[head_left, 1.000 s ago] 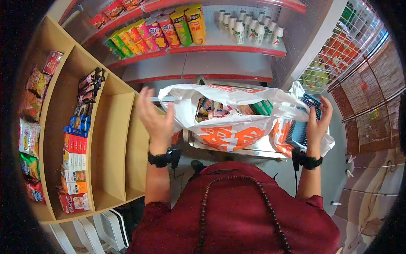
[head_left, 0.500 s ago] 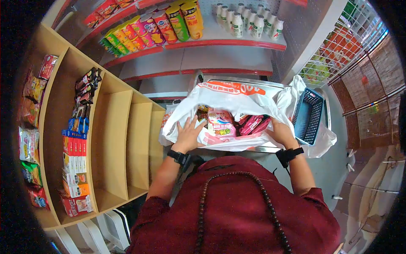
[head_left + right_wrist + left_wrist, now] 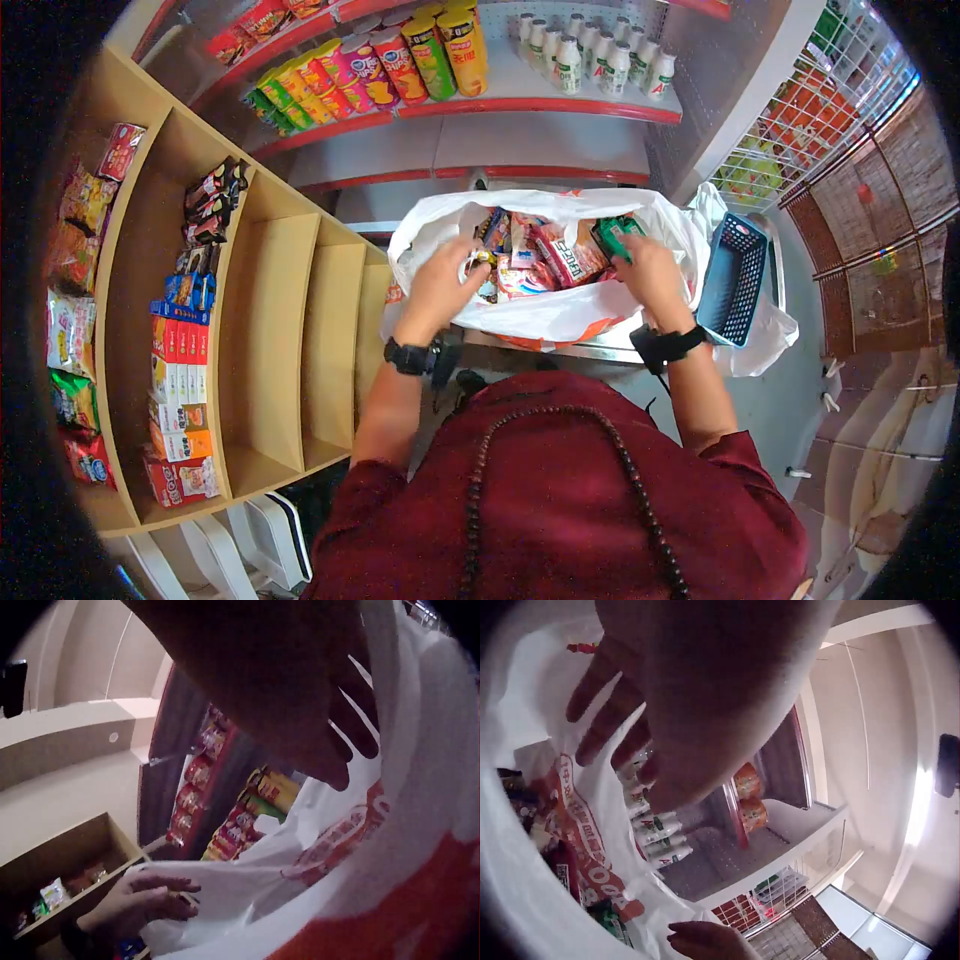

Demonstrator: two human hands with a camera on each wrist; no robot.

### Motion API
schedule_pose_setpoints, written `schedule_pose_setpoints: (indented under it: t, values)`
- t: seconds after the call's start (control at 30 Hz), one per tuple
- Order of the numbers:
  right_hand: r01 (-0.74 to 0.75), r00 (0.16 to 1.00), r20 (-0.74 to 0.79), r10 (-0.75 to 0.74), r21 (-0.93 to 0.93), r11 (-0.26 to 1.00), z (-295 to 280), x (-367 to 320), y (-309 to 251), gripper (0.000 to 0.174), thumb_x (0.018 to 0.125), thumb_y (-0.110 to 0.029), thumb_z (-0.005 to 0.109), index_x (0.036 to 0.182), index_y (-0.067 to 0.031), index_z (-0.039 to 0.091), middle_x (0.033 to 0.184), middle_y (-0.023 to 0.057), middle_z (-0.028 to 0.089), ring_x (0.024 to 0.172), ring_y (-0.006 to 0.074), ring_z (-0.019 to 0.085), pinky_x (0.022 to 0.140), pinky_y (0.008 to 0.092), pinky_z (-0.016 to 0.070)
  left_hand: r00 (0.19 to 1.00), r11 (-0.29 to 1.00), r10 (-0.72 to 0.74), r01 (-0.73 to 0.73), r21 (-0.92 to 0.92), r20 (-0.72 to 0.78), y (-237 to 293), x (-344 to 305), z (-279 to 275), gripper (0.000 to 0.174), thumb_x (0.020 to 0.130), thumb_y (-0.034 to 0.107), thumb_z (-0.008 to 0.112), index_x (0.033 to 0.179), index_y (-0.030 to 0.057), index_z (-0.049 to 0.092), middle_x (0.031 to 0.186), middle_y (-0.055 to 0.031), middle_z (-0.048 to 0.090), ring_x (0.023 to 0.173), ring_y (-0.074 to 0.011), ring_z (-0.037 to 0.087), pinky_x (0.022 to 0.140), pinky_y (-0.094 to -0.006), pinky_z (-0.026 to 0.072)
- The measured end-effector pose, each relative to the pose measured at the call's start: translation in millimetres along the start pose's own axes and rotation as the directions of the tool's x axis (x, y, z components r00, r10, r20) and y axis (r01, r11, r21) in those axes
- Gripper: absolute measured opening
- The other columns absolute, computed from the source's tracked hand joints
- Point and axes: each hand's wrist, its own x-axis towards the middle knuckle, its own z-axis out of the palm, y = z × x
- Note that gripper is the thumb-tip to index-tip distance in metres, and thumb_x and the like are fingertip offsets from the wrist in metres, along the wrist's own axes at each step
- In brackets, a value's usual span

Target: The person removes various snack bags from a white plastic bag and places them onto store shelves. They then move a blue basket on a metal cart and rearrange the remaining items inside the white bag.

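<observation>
A white plastic bag point(image 3: 570, 198) with orange print stands wide-mouthed in front of the person, filled with packaged snacks. Over the bag's left side, the left hand point(image 3: 442, 288) reaches in with its fingers spread and slightly bent. Those fingers show long and apart in the left wrist view. The right hand point(image 3: 655, 280) comes in over the right side, fingertips right at a green package point(image 3: 612, 236). In the right wrist view its fingers point down into the bag. Between the hands lie a dark red snack pack point(image 3: 572, 258) and a pink-and-white pack point(image 3: 525, 280).
A blue perforated basket point(image 3: 735, 280) sits right of the bag on a metal surface. Wooden shelves point(image 3: 275, 340) with snacks rise on the left. Behind, a red-edged shelf point(image 3: 540, 107) bears chip canisters point(image 3: 405, 65) and small white bottles point(image 3: 615, 68). A wire grid point(image 3: 775, 140) stands back right.
The hands first spread the bag's mouth at its two ends, then dipped to its near rim. Now both reach over the contents, and the bag's far side has folded back, showing more packs.
</observation>
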Motion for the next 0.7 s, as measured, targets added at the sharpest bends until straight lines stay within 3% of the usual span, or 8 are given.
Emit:
schedule_pose_setpoints:
  t: [0.03, 0.17, 0.3, 0.33, 0.43, 0.57, 0.63, 0.7]
  values:
    - [0.004, 1.0, -0.004, -0.004, 0.0, 1.0, 13, -1, 0, 0.031, 0.07, -0.021, 0.062, 0.097, -0.0042, 0.059, 0.088, 0.0167, 0.06, 0.078, 0.0332, 0.058, 0.07, 0.0398, 0.0458, 1.0, 0.999, 0.017, -0.017, -0.029, 0.003, 8, -6, 1, 0.031, 0.077, 0.024, 0.058, 0.1, 0.0029, 0.056, 0.1, -0.0157, 0.056, 0.092, -0.0302, 0.054, 0.079, -0.0355, 0.0432]
    - [0.148, 0.94, 0.331, -0.076, -0.198, 0.969, 53, -2, -14, 0.025, 0.072, -0.027, 0.058, 0.085, -0.0052, 0.061, 0.082, 0.0163, 0.061, 0.075, 0.0302, 0.06, 0.065, 0.0405, 0.0479, 0.999, 0.996, 0.037, -0.036, -0.08, 0.014, 18, -35, -3, 0.024, 0.076, 0.02, 0.059, 0.092, 0.0019, 0.06, 0.087, -0.0147, 0.06, 0.082, -0.0309, 0.057, 0.072, -0.036, 0.0451]
    - [0.007, 0.956, 0.291, 0.044, -0.173, 0.985, 92, 1, -18, 0.02, 0.071, -0.025, 0.057, 0.072, -0.0054, 0.062, 0.076, 0.0157, 0.062, 0.07, 0.0292, 0.062, 0.062, 0.0422, 0.0489, 0.996, 0.994, -0.076, 0.072, -0.08, -0.045, 7, -59, -13, 0.02, 0.075, 0.018, 0.06, 0.089, 0.0028, 0.062, 0.084, -0.0125, 0.062, 0.076, -0.0264, 0.059, 0.068, -0.0343, 0.0461]
    - [0.057, 0.955, 0.296, -0.002, -0.178, 0.982, 88, 0, -23, 0.02, 0.073, -0.025, 0.056, 0.071, -0.0058, 0.062, 0.077, 0.0158, 0.063, 0.07, 0.0288, 0.062, 0.061, 0.0417, 0.0492, 0.994, 0.995, -0.075, 0.07, -0.072, -0.074, 7, -62, -19, 0.02, 0.075, 0.018, 0.06, 0.089, 0.0028, 0.062, 0.084, -0.0125, 0.062, 0.076, -0.0264, 0.059, 0.068, -0.0343, 0.0461]
    - [0.136, 0.943, 0.327, -0.057, -0.223, 0.965, 99, -3, -22, 0.03, 0.071, -0.034, 0.062, 0.077, -0.0046, 0.062, 0.075, 0.0158, 0.062, 0.069, 0.0271, 0.062, 0.058, 0.0385, 0.0497, 0.983, 0.996, -0.088, 0.089, 0.001, -0.162, 10, -75, -33, 0.019, 0.075, 0.018, 0.06, 0.088, 0.0036, 0.062, 0.083, -0.0117, 0.062, 0.075, -0.0256, 0.06, 0.067, -0.0338, 0.0463]
    - [0.016, 0.974, 0.223, 0.043, -0.255, 0.967, 125, 3, -12, 0.041, 0.064, -0.04, 0.068, 0.085, -0.0049, 0.061, 0.081, 0.0131, 0.063, 0.07, 0.0262, 0.063, 0.059, 0.0383, 0.05, 0.951, 0.986, -0.169, 0.165, -0.037, -0.261, 2, -89, -31, 0.018, 0.076, 0.019, 0.059, 0.086, 0.0041, 0.062, 0.082, -0.0105, 0.062, 0.073, -0.0241, 0.06, 0.065, -0.0335, 0.0466]
    - [0.162, 0.925, 0.377, -0.035, -0.309, 0.937, 101, 5, -24, 0.042, 0.067, -0.042, 0.065, 0.085, -0.0042, 0.061, 0.082, 0.0131, 0.063, 0.073, 0.0258, 0.063, 0.06, 0.038, 0.0501, 0.968, 0.987, -0.158, 0.152, -0.049, -0.195, 7, -90, -36, 0.019, 0.077, 0.02, 0.058, 0.087, 0.0041, 0.062, 0.081, -0.0101, 0.062, 0.073, -0.0241, 0.06, 0.064, -0.0336, 0.0467]
    - [0.102, 0.917, 0.397, 0.033, -0.315, 0.944, 108, 9, -25, 0.036, 0.071, -0.038, 0.061, 0.084, -0.0046, 0.062, 0.082, 0.0135, 0.062, 0.075, 0.0274, 0.062, 0.062, 0.0383, 0.0501, 0.965, 0.99, -0.126, 0.136, 0.029, -0.23, 4, -91, -34, 0.019, 0.077, 0.02, 0.057, 0.087, 0.0046, 0.061, 0.079, -0.0101, 0.061, 0.072, -0.0246, 0.06, 0.063, -0.0341, 0.0469]
